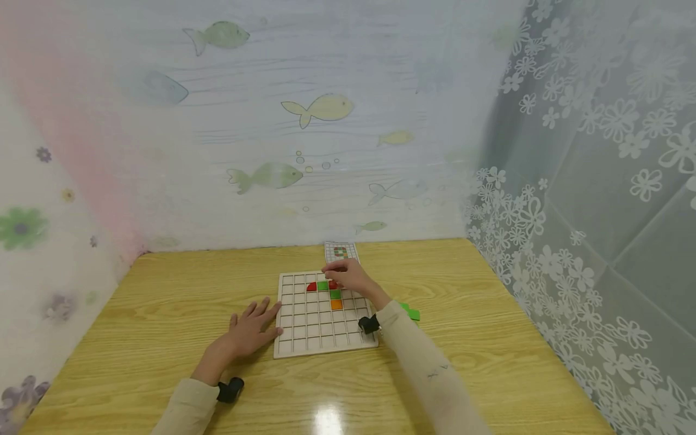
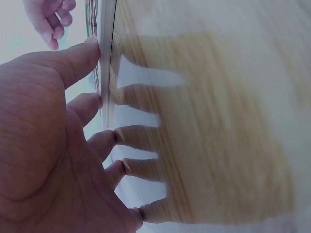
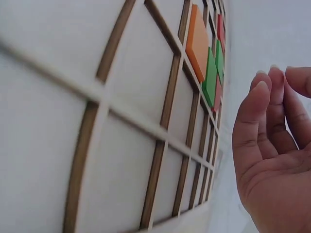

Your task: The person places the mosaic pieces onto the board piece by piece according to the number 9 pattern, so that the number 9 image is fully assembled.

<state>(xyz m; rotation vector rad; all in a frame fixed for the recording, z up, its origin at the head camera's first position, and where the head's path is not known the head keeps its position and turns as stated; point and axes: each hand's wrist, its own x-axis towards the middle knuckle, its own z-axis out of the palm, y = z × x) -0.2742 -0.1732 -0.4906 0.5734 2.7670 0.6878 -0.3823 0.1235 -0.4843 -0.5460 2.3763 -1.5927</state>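
Observation:
A white wooden grid board (image 1: 304, 332) lies on the table, with a few coloured tiles set in its cells. A rounded red tile (image 1: 312, 287), a green tile (image 1: 323, 286) and a partly covered red tile (image 1: 333, 284) form a row; below the last come another green tile (image 1: 335, 295) and an orange tile (image 1: 337, 304). My left hand (image 1: 252, 329) lies with fingers spread, thumb and index fingertip touching the board's left edge (image 2: 105, 53). Over the upper part of the board hovers my right hand (image 1: 350, 277), fingers loosely bent (image 3: 277, 141), with nothing visible between them.
Behind the board lies a pattern card (image 1: 341, 251) with a small coloured grid design. Loose green tiles (image 1: 411, 313) sit right of the board, partly behind the right sleeve. A fish-patterned wall (image 1: 326, 199) bounds the wooden table (image 1: 179, 290) at the back.

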